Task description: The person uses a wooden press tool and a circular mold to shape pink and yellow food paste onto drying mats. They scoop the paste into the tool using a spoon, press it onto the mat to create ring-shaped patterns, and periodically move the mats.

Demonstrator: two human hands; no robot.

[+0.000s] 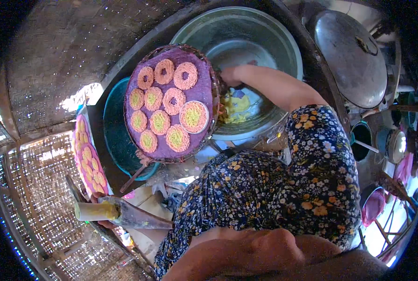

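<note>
My left hand, mostly hidden, holds a wooden press with a white cylinder smeared with yellow dough. My right hand reaches over a large green basin, close to the rim of a round woven tray. Its fingers are hidden, so whether they grip the rim cannot be told. On the tray's purple cloth lie several pink rings of dough strands, some with yellow centres. A white ring mould surrounds one of them. Yellow dough lies in the basin below my right hand.
A teal basin stands under the tray's left side, a wooden handle over its rim. More dough pieces lie on pink cloth at far left. A large metal lid is at the right, near a dark bucket.
</note>
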